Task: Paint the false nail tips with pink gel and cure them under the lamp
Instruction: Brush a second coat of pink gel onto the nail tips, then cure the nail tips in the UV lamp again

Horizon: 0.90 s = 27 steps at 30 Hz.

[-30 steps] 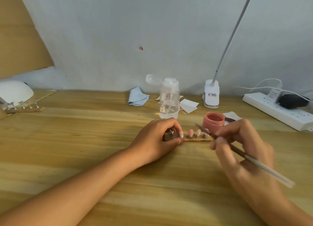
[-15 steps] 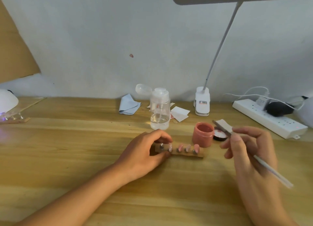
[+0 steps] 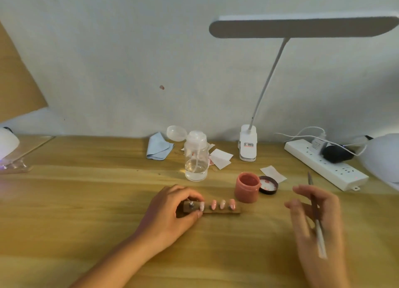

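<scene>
Now pulled rightward, away from nail tips (image 3: 222,204) on holder strip (image 3: 225,210) beside gel jar (image 3: 247,188): right hand (image 3: 317,218), fingers gripping brush (image 3: 320,238). Left hand (image 3: 172,210) fingers pinching strip's end on counter (image 3: 86,201). Painting seemingly paused.

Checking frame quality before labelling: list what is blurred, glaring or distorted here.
Head view: the right hand and its brush are motion-blurred; the left hand and wooden strip are fairly sharp; a purple glow shows at the left edge below the curing lamp; the light is dim and soft.
</scene>
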Available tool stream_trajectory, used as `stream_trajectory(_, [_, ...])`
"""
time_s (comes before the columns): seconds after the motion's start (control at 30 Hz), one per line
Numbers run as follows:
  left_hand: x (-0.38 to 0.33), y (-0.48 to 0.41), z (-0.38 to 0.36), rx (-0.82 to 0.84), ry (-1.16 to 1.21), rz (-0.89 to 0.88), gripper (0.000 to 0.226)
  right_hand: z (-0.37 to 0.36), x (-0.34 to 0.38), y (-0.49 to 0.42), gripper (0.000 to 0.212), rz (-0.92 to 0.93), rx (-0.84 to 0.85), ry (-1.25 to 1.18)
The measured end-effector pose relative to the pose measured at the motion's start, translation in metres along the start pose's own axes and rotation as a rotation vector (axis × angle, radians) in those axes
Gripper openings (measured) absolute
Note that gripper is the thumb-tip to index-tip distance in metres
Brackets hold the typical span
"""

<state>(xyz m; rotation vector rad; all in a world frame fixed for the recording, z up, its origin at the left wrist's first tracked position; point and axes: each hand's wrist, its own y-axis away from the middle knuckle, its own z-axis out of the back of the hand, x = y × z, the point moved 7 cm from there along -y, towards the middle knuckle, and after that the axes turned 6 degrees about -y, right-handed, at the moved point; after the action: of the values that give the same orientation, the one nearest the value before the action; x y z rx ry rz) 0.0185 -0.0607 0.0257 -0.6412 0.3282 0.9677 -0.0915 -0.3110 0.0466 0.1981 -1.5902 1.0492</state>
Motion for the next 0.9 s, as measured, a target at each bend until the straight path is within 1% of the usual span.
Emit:
stream_trajectory(0.07, [0.000, 0.000, 0.002, -0.021, -0.029, 0.002, 0.025, -0.003, -0.005, 0.002, 0.041, -0.023, 0.061, 0.094])
stream_trajectory(0.13, [0.001, 0.001, 0.005, -0.037, -0.034, 0.024, 0.032, -0.010, -0.007, 0.002, 0.053, -0.010, 0.151, 0.254])
stream_trajectory(0.2, [0.001, 0.000, 0.005, -0.062, -0.091, 0.035, 0.038, -0.017, -0.016, -0.008, 0.064, -0.029, 0.243, 0.419])
stream_trajectory(0.3, [0.000, -0.002, 0.007, -0.109, -0.188, 0.056, 0.049, -0.021, -0.034, -0.033, 0.074, -0.184, 0.327, 0.501])
stream_trajectory(0.37, [-0.001, -0.003, 0.007, -0.114, -0.207, 0.067, 0.056, -0.022, -0.041, -0.046, 0.077, -0.214, 0.355, 0.568])
stream_trajectory(0.47, [-0.007, 0.000, 0.009, -0.135, -0.202, 0.027, 0.064, -0.024, -0.046, -0.054, 0.073, -0.189, 0.370, 0.675])
stream_trajectory(0.53, [-0.018, 0.000, 0.010, -0.151, -0.282, -0.058, 0.067, -0.026, -0.047, -0.055, 0.065, -0.142, 0.370, 0.711])
stream_trajectory(0.63, [-0.045, -0.007, 0.010, -0.178, -0.386, -0.182, 0.063, -0.027, -0.047, -0.058, 0.054, -0.081, 0.353, 0.651])
stream_trajectory(0.7, [-0.065, -0.022, 0.004, -0.142, -0.402, -0.182, 0.071, -0.027, -0.047, -0.060, 0.053, -0.064, 0.361, 0.607])
stream_trajectory(0.77, [-0.080, -0.041, -0.006, -0.095, -0.450, -0.143, 0.079, -0.030, -0.046, -0.061, 0.055, -0.051, 0.408, 0.615])
stream_trajectory(0.9, [-0.099, -0.064, -0.033, -0.026, -0.536, -0.093, 0.071, -0.033, -0.048, -0.060, 0.050, -0.057, 0.470, 0.611])
